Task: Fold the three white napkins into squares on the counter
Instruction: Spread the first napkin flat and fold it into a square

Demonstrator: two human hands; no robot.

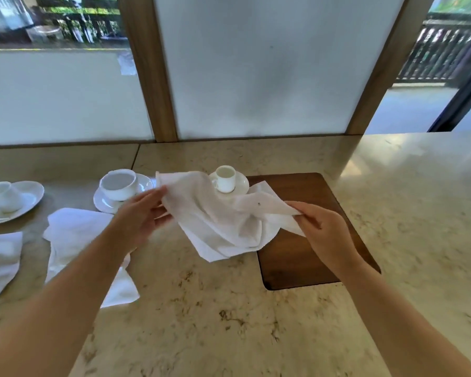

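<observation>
Two bare forearms reach in over the marble counter [229, 322]. Beyond the wrists, the left hand [139, 216] pinches one edge of a white napkin [215, 221] between thumb and fingers, and the right hand [318, 227] closes on the opposite corner. The napkin hangs crumpled between them, its lowest fold touching or just above the counter; which, the view does not settle. Left of the held napkin, a second napkin [74, 232] lies rumpled flat, and further left a third napkin [0, 257] rests at the frame edge. Right of the held napkin sits a wooden board [310, 197]. Behind it stand a small cup on a saucer [226, 179], a wider cup [119, 183] and a tipped cup on a plate [8, 197].
</observation>
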